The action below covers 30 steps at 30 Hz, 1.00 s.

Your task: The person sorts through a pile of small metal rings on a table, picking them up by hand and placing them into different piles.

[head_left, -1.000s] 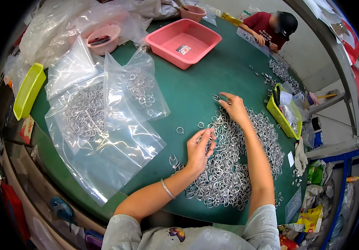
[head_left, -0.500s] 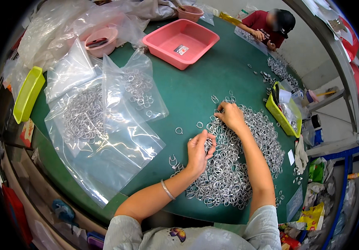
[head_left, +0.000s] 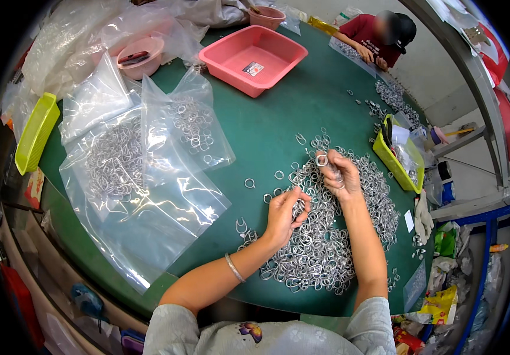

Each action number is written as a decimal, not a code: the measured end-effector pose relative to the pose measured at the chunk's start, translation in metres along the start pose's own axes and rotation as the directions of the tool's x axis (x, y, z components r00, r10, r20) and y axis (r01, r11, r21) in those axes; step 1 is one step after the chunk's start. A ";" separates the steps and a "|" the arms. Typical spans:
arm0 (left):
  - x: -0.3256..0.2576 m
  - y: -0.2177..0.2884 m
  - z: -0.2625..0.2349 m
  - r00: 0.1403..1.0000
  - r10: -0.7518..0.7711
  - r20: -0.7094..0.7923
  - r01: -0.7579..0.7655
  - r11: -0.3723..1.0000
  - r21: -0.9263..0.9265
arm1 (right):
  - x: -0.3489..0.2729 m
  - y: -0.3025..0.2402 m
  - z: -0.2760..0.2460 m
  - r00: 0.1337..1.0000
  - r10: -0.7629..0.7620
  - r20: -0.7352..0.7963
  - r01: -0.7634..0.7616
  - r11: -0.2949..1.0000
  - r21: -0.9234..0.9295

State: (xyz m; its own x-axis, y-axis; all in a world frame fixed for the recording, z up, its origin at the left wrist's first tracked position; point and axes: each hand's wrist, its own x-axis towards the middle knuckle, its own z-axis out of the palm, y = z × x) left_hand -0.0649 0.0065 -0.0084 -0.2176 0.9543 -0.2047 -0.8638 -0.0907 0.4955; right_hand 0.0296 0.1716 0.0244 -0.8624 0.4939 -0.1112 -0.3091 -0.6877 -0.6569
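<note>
A big heap of small silver metal rings (head_left: 317, 248), many with a little tab or open loop, spreads over the green table in front of me. My left hand (head_left: 284, 218) is curled at the heap's left edge, closed around a few metal rings partly hidden by the fingers. To its right, my right hand (head_left: 345, 174) is turned with its palm side up above the heap. It pinches one metal ring (head_left: 322, 160) at the fingertips, and more metal shows in the palm. Single loose rings (head_left: 249, 183) lie left of the heap.
Clear plastic bags (head_left: 166, 219) holding rings cover the table's left. A pink tray (head_left: 255, 56) stands at the back, a yellow-green basket (head_left: 398, 157) at right, another (head_left: 36, 133) at far left. Across the table, a person in a dark red shirt (head_left: 366, 36) handles more rings.
My right hand has lifted off the heap's far edge and turned over, now showing a ring at its fingertips. My left hand stays almost in place. The other person's hands have moved.
</note>
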 end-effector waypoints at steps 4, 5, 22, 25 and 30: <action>-0.003 0.004 0.004 0.996 -0.083 0.032 0.081 0.995 0.067 | 0.005 0.002 -0.008 0.996 0.073 -0.054 -0.076 0.996 -0.052; -0.003 0.004 0.005 0.994 -0.094 0.055 0.089 0.992 0.091 | 0.005 0.002 -0.010 0.996 0.045 -0.071 -0.042 0.998 0.044; -0.007 -0.001 0.005 0.901 -0.269 0.339 0.173 0.942 0.289 | 0.053 0.020 0.040 0.942 -0.189 -0.278 -0.336 -0.546 -0.768; -0.008 0.000 0.006 0.902 -0.268 0.339 0.170 0.941 0.293 | 0.063 0.018 0.032 0.949 -0.127 -0.289 -0.306 -0.598 -0.741; -0.005 0.000 0.004 0.901 -0.269 0.340 0.178 0.944 0.277 | 0.075 0.018 0.028 0.935 -0.127 -0.331 -0.336 -0.615 -0.713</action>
State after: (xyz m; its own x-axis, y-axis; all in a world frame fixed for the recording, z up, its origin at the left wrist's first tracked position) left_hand -0.0624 0.0025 -0.0041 0.1912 0.9811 -0.0305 -0.7288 0.1627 0.6651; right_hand -0.0519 0.1819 0.0249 -0.6341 0.7256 -0.2672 0.7662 0.6362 -0.0904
